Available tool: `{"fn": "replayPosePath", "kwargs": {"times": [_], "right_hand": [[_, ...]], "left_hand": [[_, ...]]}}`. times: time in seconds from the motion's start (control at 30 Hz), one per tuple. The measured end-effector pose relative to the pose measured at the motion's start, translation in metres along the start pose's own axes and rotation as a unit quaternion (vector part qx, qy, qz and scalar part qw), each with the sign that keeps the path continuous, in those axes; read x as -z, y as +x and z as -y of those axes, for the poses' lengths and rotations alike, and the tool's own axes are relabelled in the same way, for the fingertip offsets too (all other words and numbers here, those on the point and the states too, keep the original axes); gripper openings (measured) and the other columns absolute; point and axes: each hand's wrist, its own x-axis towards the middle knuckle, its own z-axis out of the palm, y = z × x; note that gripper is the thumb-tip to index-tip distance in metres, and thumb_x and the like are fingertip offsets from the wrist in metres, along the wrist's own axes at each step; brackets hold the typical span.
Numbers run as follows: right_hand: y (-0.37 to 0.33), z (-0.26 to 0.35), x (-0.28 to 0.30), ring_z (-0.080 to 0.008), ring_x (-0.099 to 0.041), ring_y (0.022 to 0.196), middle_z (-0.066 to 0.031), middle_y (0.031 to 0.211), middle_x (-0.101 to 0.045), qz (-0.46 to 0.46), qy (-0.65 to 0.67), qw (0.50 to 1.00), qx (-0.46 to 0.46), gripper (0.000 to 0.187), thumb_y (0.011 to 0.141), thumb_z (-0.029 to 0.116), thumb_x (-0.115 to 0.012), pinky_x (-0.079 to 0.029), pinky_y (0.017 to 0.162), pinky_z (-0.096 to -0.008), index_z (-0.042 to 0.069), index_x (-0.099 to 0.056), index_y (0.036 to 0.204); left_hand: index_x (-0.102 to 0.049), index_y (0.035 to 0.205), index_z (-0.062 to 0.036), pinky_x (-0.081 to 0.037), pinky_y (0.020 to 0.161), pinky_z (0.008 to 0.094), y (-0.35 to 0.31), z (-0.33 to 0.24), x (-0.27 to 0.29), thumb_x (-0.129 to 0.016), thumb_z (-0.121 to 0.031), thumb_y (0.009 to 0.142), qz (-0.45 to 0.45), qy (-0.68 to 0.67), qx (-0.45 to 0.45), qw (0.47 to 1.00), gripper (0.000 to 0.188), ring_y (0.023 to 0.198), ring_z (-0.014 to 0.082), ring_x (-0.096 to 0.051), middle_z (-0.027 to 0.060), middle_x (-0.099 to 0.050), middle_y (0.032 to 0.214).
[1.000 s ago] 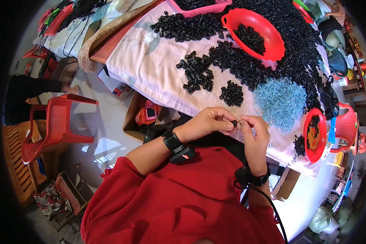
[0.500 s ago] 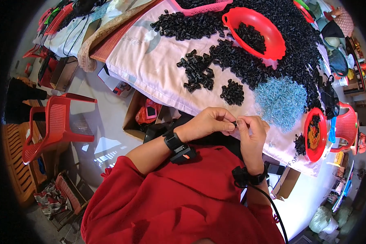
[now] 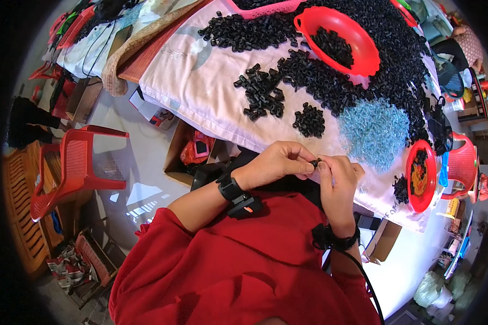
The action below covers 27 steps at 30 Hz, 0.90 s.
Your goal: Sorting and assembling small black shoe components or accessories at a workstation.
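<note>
At the table's near edge, my left hand (image 3: pixel 276 164) pinches a small black plastic piece (image 3: pixel 315 162) between thumb and forefinger. My right hand (image 3: pixel 339 176) is closed right beside it, thumb and curled fingers against the piece; anything else in that hand is hidden. Just beyond my hands lie a small heap of black plastic pieces (image 3: pixel 309 120) and, to its right, a pile of clear bluish small parts (image 3: pixel 375 134). Farther left is a looser group of black pieces (image 3: pixel 259 93).
A red oval basin (image 3: pixel 358 40) with black pieces stands amid a wide spread of them on the pale cloth (image 3: pixel 171 81). A red tray (image 3: pixel 430 181) holds yellow and black bits at right. Red chairs (image 3: pixel 78 168) and an open carton (image 3: pixel 177 151) stand around the table.
My right hand's fingers have shifted slightly and curl more at the black piece, which now shows more plainly. My left hand stays nearly in place.
</note>
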Motion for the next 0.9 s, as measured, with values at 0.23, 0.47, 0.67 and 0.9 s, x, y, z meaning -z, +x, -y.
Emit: {"fn": "replayPosePath", "kwargs": {"times": [0.23,0.47,0.67,0.9], "right_hand": [[-0.002,0.001,0.001,-0.0209,-0.060,0.083,-0.0037,0.087,-0.065,-0.009,0.000,1.000,0.001,0.010,0.091,0.008,-0.069,-0.033,0.089,-0.0385,0.008,-0.070,0.101],[-0.001,0.003,0.002,-0.0204,-0.060,0.085,-0.0045,0.091,-0.067,-0.028,-0.033,0.999,0.016,0.010,0.093,0.009,-0.067,-0.034,0.090,-0.0369,0.007,-0.070,0.103],[-0.002,0.004,0.002,-0.0210,-0.061,0.086,-0.0038,0.090,-0.065,-0.015,-0.081,0.996,0.047,0.012,0.091,0.008,-0.068,-0.034,0.093,-0.0412,0.007,-0.069,0.103],[0.001,0.015,0.011,-0.0213,-0.061,0.091,-0.0044,0.094,-0.061,0.028,-0.138,0.987,0.074,0.028,0.084,0.013,-0.072,-0.032,0.098,-0.0466,0.006,-0.064,0.110]], "left_hand": [[-0.065,0.118,0.0026,-0.059,0.084,0.0310,0.001,0.001,0.000,-0.070,-0.007,0.095,0.005,-0.002,0.000,1.000,0.025,0.094,0.0175,-0.072,0.0107,-0.073,0.104],[-0.065,0.118,0.0028,-0.059,0.083,0.0308,0.002,0.005,0.001,-0.070,-0.006,0.095,0.008,-0.012,-0.008,1.000,0.025,0.093,0.0173,-0.071,0.0108,-0.073,0.105],[-0.066,0.117,0.0031,-0.059,0.083,0.0306,0.000,0.001,-0.001,-0.070,-0.006,0.095,-0.008,0.003,0.003,1.000,0.024,0.093,0.0171,-0.071,0.0111,-0.073,0.104],[-0.066,0.115,0.0032,-0.058,0.083,0.0302,-0.003,-0.004,-0.006,-0.071,-0.007,0.094,-0.028,-0.014,0.018,0.999,0.024,0.092,0.0169,-0.071,0.0116,-0.074,0.103]]}}
